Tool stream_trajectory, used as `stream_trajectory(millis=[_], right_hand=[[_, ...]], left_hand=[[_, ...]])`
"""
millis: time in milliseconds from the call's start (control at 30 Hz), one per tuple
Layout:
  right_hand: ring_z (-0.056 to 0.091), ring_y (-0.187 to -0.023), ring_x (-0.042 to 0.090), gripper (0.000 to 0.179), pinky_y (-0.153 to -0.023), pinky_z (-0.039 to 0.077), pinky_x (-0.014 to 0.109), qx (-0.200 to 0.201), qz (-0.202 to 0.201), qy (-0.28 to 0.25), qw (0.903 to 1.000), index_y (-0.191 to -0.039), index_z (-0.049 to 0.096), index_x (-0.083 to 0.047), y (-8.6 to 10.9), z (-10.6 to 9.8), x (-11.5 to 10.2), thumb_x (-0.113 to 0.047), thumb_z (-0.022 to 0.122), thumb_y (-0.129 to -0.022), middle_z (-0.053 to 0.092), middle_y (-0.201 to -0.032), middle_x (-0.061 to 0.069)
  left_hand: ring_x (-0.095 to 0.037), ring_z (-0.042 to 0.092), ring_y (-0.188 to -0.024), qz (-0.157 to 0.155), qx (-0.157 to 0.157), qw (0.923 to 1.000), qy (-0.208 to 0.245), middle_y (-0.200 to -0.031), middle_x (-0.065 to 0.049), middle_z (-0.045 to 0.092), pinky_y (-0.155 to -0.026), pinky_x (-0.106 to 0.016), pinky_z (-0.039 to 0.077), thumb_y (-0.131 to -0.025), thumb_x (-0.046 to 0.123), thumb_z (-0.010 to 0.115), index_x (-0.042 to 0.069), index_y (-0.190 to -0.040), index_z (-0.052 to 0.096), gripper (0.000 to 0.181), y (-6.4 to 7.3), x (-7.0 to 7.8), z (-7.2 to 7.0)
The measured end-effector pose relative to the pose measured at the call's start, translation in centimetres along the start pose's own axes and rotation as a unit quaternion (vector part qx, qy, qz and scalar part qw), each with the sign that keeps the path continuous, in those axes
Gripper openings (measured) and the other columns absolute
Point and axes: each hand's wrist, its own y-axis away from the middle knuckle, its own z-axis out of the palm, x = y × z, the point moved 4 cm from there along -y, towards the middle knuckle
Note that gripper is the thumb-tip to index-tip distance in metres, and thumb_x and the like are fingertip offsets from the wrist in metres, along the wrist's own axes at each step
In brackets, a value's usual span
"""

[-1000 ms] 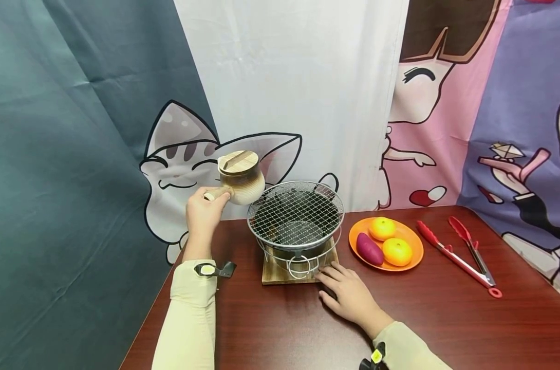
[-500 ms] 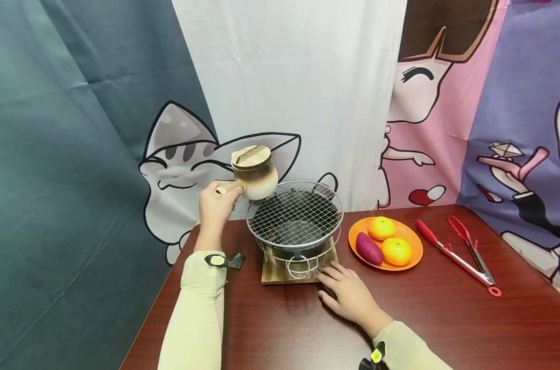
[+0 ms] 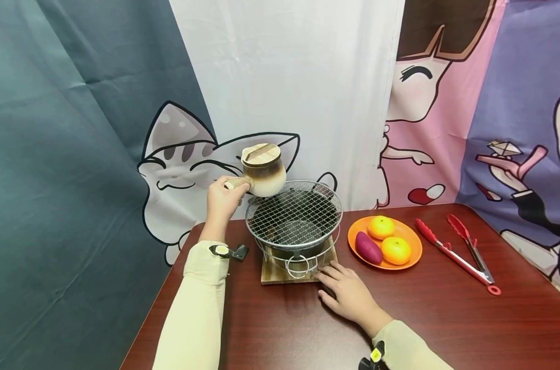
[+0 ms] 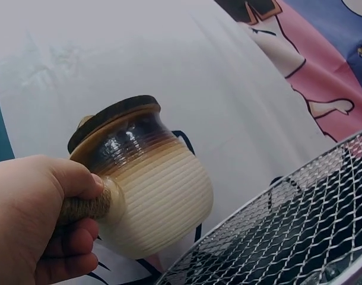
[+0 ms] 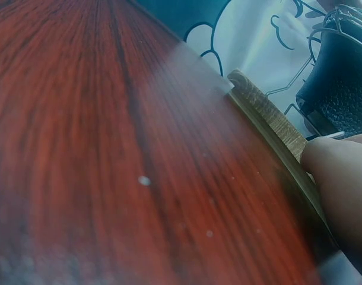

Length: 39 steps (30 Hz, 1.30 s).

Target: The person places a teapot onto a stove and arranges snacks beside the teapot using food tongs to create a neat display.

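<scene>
My left hand [image 3: 223,201] grips the twine-wrapped side handle [image 4: 86,206] of a small ceramic teapot [image 3: 267,179], cream below and dark brown at the neck, with a wooden lid [image 3: 261,154] on top. The teapot is held up at the back left of a round charcoal grill, overlapping the rim of its wire mesh [image 3: 296,216] in the head view. Under the grill lies a square wooden board [image 3: 274,276]. My right hand [image 3: 349,293] rests with fingers extended at the board's front right corner; in the right wrist view its fingers touch the board's edge [image 5: 276,130].
Right of the grill is an orange plate [image 3: 360,226] with two mandarins [image 3: 396,251] and a purple sweet potato [image 3: 369,248]. Red-tipped tongs [image 3: 465,259] lie spread farther right. A printed cloth backdrop [image 3: 308,77] hangs behind the dark red table [image 3: 284,329].
My left hand has carried the teapot rightward and slightly up, from left of the grill to over the mesh's back left rim. The right hand has stayed at the board's corner.
</scene>
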Motion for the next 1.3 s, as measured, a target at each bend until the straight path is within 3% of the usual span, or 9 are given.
stream_trajectory(millis=[200,467,833,1167,1300], right_hand=[[0.059,-0.122,0.043,0.038,-0.093,0.049,0.061,0.000,0.001,-0.005,1.0000,-0.122,0.073,-0.019,0.0,0.0,0.0,-0.032,0.075,-0.086,0.068,-0.124,0.006],[0.059,-0.122,0.042,0.038,-0.093,0.049,0.060,-0.001,0.002,-0.005,1.0000,-0.122,0.073,-0.019,0.0,0.0,0.0,-0.032,0.075,-0.086,0.068,-0.124,0.006],[0.059,-0.122,0.042,0.039,-0.094,0.049,0.060,-0.001,0.001,-0.004,1.0000,-0.123,0.072,-0.018,0.0,0.1,0.1,-0.033,0.074,-0.087,0.068,-0.123,0.005],[0.059,-0.123,0.042,0.039,-0.094,0.049,0.060,0.000,0.001,-0.005,1.0000,-0.123,0.072,-0.018,0.0,0.1,0.0,-0.032,0.074,-0.087,0.068,-0.123,0.005],[0.059,-0.122,0.042,0.039,-0.094,0.049,0.060,0.000,0.001,-0.006,1.0000,-0.123,0.072,-0.018,0.0,0.0,0.0,-0.032,0.075,-0.086,0.068,-0.123,0.006]], left_hand=[[-0.009,0.060,-0.050,0.002,-0.013,0.9997,0.021,-0.071,-0.006,0.066,-0.051,-0.023,0.052,-0.083,0.018,0.079,-0.001,-0.106,0.069,0.032,-0.1,-0.5,0.6],[-0.012,0.060,-0.053,0.014,-0.026,0.9995,0.007,-0.078,-0.011,0.068,-0.052,-0.026,0.054,-0.083,0.019,0.079,0.002,-0.107,0.070,0.031,-0.1,-1.1,1.4],[-0.010,0.057,-0.053,0.018,-0.019,0.9996,-0.013,-0.067,-0.002,0.064,-0.051,-0.022,0.047,-0.081,0.022,0.080,0.003,-0.104,0.071,0.032,0.1,-1.8,1.9],[-0.012,0.061,-0.064,0.008,-0.022,0.9997,-0.006,-0.087,-0.011,0.071,-0.057,-0.024,0.050,-0.080,0.021,0.081,0.005,-0.107,0.073,0.032,0.4,-2.2,2.3],[-0.012,0.060,-0.059,0.005,-0.023,0.9997,0.005,-0.085,-0.012,0.070,-0.055,-0.024,0.050,-0.081,0.019,0.081,0.004,-0.107,0.072,0.032,0.4,-2.2,2.4]])
